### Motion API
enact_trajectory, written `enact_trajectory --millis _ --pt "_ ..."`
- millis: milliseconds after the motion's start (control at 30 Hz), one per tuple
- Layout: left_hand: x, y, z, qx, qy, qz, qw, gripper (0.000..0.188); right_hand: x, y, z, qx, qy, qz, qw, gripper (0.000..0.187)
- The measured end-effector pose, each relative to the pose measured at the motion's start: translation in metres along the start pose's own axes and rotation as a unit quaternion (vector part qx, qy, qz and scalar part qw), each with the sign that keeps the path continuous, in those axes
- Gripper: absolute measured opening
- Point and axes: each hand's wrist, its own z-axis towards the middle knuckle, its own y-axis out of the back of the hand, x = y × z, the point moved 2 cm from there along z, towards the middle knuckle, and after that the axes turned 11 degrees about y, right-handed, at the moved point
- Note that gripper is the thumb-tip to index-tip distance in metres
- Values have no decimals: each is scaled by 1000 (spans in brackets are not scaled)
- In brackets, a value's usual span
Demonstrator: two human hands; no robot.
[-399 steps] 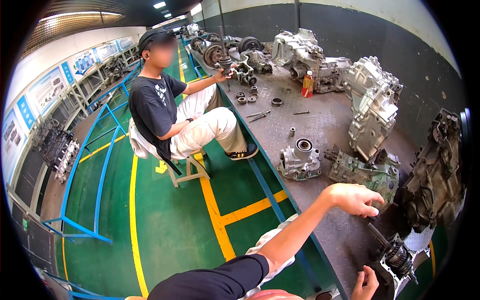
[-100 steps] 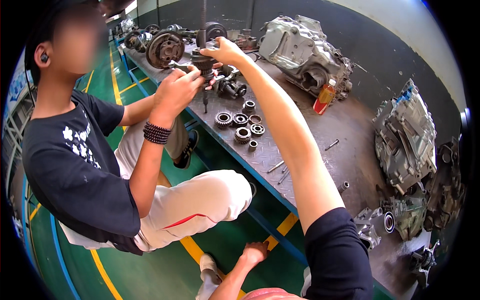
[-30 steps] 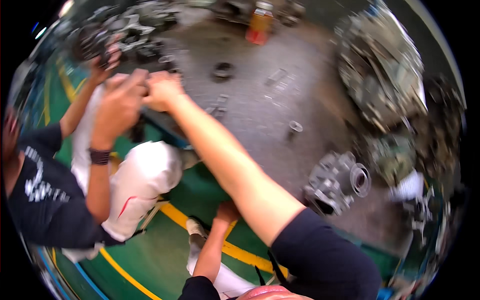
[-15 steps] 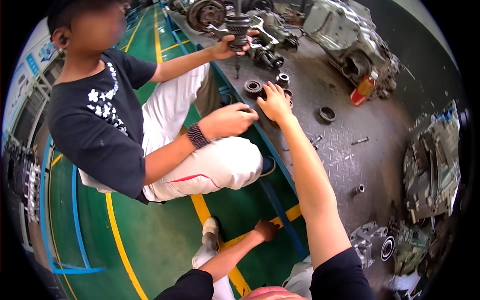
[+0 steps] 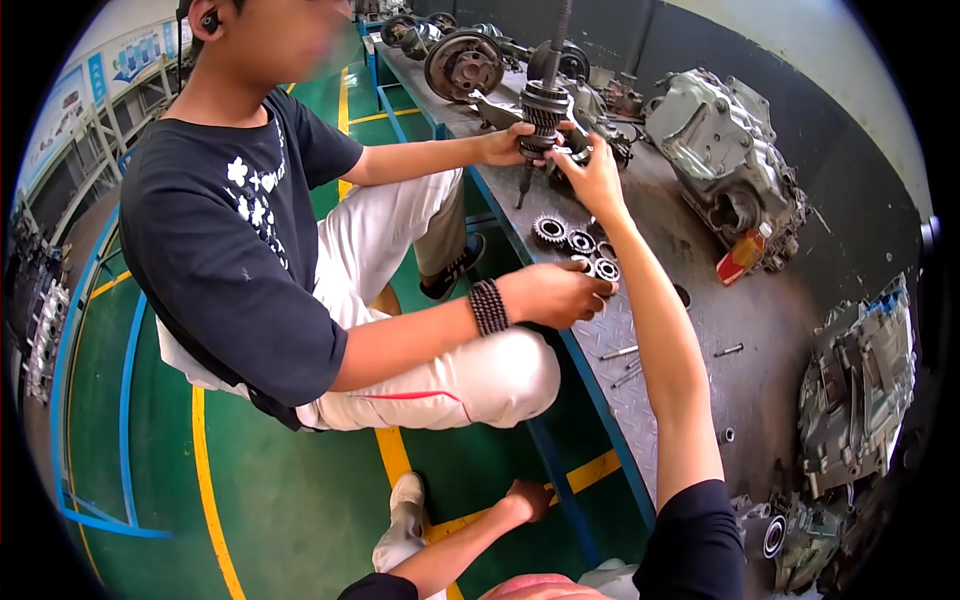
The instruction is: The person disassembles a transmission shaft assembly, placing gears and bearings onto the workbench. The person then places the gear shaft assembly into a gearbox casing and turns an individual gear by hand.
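My right hand (image 5: 592,180) reaches over the metal bench beside an upright gear shaft (image 5: 543,112). Its thumb and fingers are spread near the shaft's lower gears; I cannot tell whether they touch. A co-worker's hand (image 5: 505,146) grips that shaft from the left. Below my right hand, loose gears and rings lie together, among them a toothed gear (image 5: 550,230) and a round bearing-like ring (image 5: 607,269). The co-worker's other hand (image 5: 565,295) is close to these, its fingers curled. Low in view, my left hand (image 5: 530,498) hangs over the floor, its fingers hidden.
A large gearbox housing (image 5: 705,150) and an orange bottle (image 5: 745,252) stand at the bench's far side. Another casting (image 5: 858,390) is at the right. Small pins (image 5: 728,349) lie beyond my forearm. The co-worker sits left of the bench's blue edge (image 5: 600,390).
My right hand has left the loose gears and risen to the shaft. The co-worker's bracelet-side hand has moved right toward the gears. The view has shifted.
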Motion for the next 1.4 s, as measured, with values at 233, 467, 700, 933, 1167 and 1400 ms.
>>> enact_trajectory --millis 233,467,700,933,1167,1400 --pt "8 2 10 -19 -14 -39 999 40 28 -31 70 1 -93 100 991 105" --pt "12 -4 17 -40 -16 -48 998 31 31 -22 91 34 -82 11 996 73" --pt "7 -14 31 -47 -20 -56 997 29 40 -9 116 4 -104 138 985 60" --pt "3 -20 43 24 -32 -28 999 41 50 -5 114 22 -108 203 973 52" --pt "-2 -21 37 -18 -16 -47 999 29 31 -5 123 40 -132 245 960 42" --pt "-7 -27 46 -4 -21 -45 999 27 19 -13 130 46 -117 307 943 34"
